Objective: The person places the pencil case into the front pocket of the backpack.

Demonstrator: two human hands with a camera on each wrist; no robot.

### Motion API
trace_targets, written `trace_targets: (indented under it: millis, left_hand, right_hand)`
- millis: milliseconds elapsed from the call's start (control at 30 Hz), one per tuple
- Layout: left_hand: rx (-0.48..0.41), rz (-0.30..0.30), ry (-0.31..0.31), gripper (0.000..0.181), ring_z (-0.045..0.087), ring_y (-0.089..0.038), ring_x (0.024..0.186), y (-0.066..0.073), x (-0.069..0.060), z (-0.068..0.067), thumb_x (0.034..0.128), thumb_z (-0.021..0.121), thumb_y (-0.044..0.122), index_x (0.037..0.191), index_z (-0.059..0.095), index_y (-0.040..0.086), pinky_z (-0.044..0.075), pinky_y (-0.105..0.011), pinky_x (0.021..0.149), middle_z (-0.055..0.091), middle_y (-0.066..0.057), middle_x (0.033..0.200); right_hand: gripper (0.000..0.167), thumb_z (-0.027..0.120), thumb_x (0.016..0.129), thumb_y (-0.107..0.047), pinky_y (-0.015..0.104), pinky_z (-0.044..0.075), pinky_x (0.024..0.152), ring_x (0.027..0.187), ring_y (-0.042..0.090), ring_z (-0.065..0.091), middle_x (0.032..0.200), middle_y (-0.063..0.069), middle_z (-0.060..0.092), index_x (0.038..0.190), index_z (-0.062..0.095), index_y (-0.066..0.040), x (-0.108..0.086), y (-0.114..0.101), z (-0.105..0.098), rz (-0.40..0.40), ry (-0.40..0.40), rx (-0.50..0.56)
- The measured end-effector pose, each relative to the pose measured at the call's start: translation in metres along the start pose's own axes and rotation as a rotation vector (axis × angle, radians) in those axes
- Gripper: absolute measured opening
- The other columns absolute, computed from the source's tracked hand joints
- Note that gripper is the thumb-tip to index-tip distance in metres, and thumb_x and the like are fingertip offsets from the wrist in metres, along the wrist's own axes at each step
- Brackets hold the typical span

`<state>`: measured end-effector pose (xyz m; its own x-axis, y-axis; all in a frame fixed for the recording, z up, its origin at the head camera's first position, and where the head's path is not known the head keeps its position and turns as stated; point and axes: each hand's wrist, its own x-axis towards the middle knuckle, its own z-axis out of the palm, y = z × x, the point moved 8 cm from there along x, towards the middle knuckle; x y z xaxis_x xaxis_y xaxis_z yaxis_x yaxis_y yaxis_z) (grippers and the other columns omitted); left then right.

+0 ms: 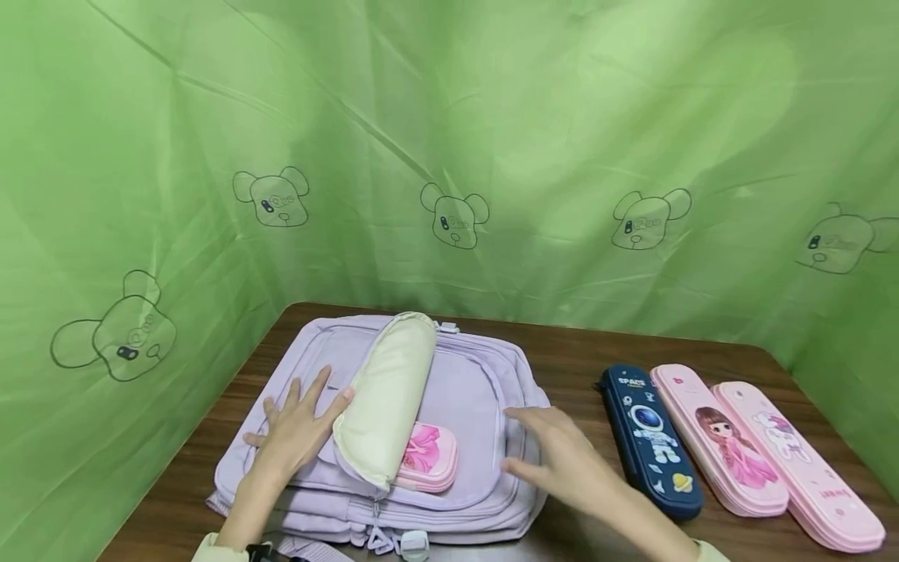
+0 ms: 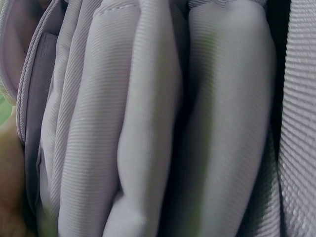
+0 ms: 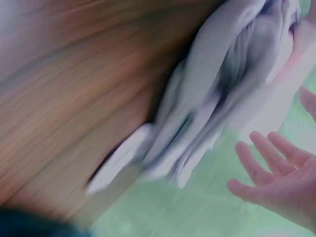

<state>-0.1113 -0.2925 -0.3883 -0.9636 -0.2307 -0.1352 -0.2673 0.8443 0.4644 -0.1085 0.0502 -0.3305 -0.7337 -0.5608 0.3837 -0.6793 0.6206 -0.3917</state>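
Note:
A lavender backpack (image 1: 463, 390) lies flat on the table. Across its front a cream-lined flap (image 1: 388, 398) is folded over, and a pink pencil case (image 1: 428, 459) shows partly from under it. My left hand (image 1: 295, 429) rests on the left part of the bag with fingers spread, the thumb at the flap's edge. In the left wrist view the bag's layered side (image 2: 148, 118) fills most of the picture. Over the bag's right edge is my right hand (image 1: 562, 460), fingers extended and holding nothing; the right wrist view also shows this hand (image 3: 281, 173) with spread fingers.
To the right lie a navy space-themed pencil case (image 1: 653, 445), a pink case with a doll picture (image 1: 723, 445) and another pink case with a bunny (image 1: 801, 468). The dark wooden table (image 1: 569, 355) backs onto a green curtain (image 1: 548, 156). Buckles (image 1: 414, 542) hang at the bag's front.

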Motion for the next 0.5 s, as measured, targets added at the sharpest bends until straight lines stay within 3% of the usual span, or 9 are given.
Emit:
trace_targets:
  millis: [133, 233, 367, 500]
  left_hand:
    - [-0.008, 0.006, 0.004, 0.085, -0.013, -0.066, 0.121, -0.001, -0.001, -0.002, 0.0848, 0.023, 0.076, 0.151, 0.011, 0.024, -0.012, -0.083, 0.069, 0.000, -0.033, 0.148]
    - [-0.012, 0.012, 0.004, 0.085, -0.013, -0.066, 0.120, -0.001, -0.001, -0.002, 0.0850, 0.023, 0.075, 0.151, 0.011, 0.023, -0.012, -0.083, 0.068, 0.000, -0.034, 0.147]
    - [-0.010, 0.011, 0.002, 0.085, -0.012, -0.066, 0.121, 0.000, -0.001, -0.001, 0.0851, 0.023, 0.075, 0.151, 0.010, 0.023, -0.013, -0.083, 0.069, 0.000, -0.034, 0.147]
    - [-0.015, 0.015, -0.009, 0.085, -0.014, -0.065, 0.121, 0.000, 0.000, -0.001, 0.0849, 0.023, 0.075, 0.151, 0.010, 0.024, -0.013, -0.083, 0.068, -0.001, -0.033, 0.147]
  right_hand:
    - [0.055, 0.079, 0.073, -0.033, 0.048, 0.046, 0.086, 0.104, 0.028, 0.057, 0.112, 0.008, 0.063, 0.116, 0.062, -0.003, -0.026, 0.038, -0.034, 0.091, 0.094, -0.070]
    - [0.058, 0.078, 0.074, -0.035, 0.054, 0.042, 0.087, 0.106, 0.037, 0.055, 0.114, 0.018, 0.061, 0.118, 0.060, 0.000, -0.048, 0.070, -0.055, 0.202, 0.109, -0.113]
    - [0.068, 0.073, 0.078, -0.042, 0.065, 0.036, 0.085, 0.108, 0.050, 0.047, 0.118, 0.030, 0.054, 0.123, 0.053, 0.005, -0.078, 0.103, -0.070, 0.381, 0.050, -0.170]
    - [0.083, 0.068, 0.079, -0.052, 0.069, 0.034, 0.082, 0.108, 0.056, 0.041, 0.121, 0.038, 0.046, 0.128, 0.044, 0.011, -0.104, 0.123, -0.070, 0.521, -0.049, -0.224]
